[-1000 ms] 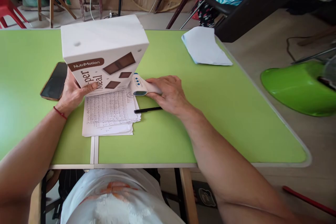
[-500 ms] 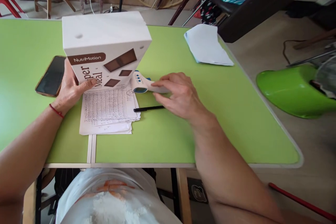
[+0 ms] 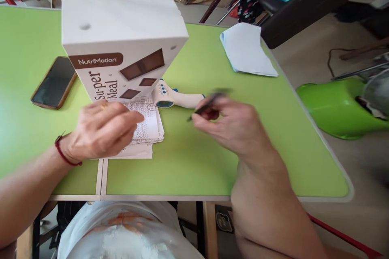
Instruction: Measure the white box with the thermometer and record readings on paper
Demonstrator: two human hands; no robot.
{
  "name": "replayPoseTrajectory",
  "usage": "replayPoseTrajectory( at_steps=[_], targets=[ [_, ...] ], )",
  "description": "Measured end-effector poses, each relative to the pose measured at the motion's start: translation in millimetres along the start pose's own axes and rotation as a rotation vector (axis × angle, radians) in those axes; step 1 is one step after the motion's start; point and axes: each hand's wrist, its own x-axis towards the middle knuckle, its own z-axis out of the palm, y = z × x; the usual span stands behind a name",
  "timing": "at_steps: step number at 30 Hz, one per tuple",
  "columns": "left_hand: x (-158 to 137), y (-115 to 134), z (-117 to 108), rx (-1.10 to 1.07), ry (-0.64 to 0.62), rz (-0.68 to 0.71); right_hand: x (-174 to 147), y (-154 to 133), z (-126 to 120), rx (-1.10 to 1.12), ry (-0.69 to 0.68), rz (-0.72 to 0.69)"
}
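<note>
My right hand (image 3: 234,123) grips a black pen (image 3: 209,105), blurred by motion, above the green table. Loosely curled, my left hand (image 3: 109,129) is over the handwritten sheets (image 3: 148,123) and in front of the box; nothing shows in its fingers, though their undersides are hidden. The large white NutriMotion box (image 3: 127,20) stands upright at the back of the sheets. Beside its lower right corner lies a white and blue infrared thermometer (image 3: 174,98), its handle end close to my right hand.
A phone (image 3: 54,83) lies left of the box on the green table (image 3: 188,170). Folded white paper (image 3: 247,50) is near the far right edge. Off the table's right side are a green plastic stool or bin (image 3: 328,107) and a dark beam (image 3: 319,4).
My left hand has let go of the box and come nearer, in front of it. My right hand has left the thermometer and picked up the pen, lifting it off the table.
</note>
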Motion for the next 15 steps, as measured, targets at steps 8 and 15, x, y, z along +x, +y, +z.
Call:
replayPoseTrajectory(
  at_steps=[8,15],
  targets=[
    [-7.9,12.8,27.2,0.101,-0.251,0.142,-4.3,-18.6,34.8,0.793,0.004,0.217],
    [-8.7,20.2,31.5,0.162,-0.405,0.128,-5.4,-15.4,61.7,0.769,0.079,0.255]
  ],
)
